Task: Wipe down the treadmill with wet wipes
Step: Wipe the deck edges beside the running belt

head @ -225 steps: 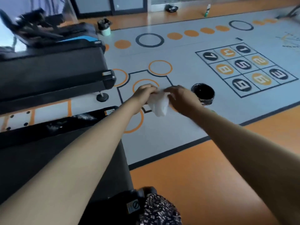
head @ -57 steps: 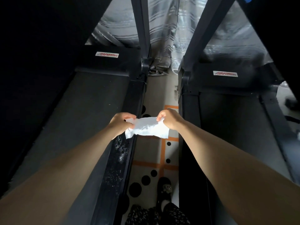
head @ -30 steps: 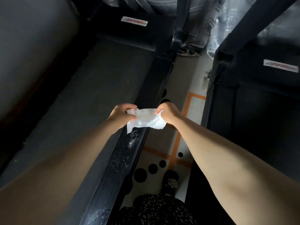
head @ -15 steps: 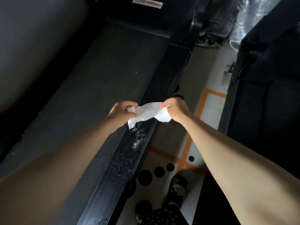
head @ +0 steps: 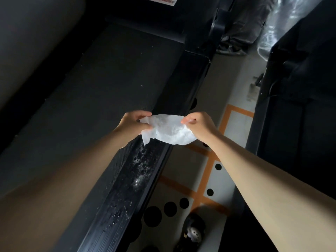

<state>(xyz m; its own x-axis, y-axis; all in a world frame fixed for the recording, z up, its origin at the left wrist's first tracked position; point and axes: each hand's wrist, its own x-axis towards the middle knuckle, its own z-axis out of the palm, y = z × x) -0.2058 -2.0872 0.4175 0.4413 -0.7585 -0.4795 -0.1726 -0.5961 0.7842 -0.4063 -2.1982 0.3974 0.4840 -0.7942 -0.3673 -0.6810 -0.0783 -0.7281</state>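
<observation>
The floor [head: 178,164] is pale grey and runs from 6 o'clock up to 1 o'clock. On it orange lines [head: 209,168] form boxes, at about 4 o'clock from the middle. Three large black dots [head: 170,209] lie in a row at 6 o'clock, and two smaller ones [head: 218,166] lie inside the boxes. A dark shoe [head: 193,231] with a pale ornament stands on the floor at 6 o'clock, near the large dots. At 1 o'clock grey cloth [head: 236,39] touches the floor, with a shiny clear film [head: 272,28] just beside it. Another dark machine [head: 300,133] fills the 3 o'clock side.
</observation>
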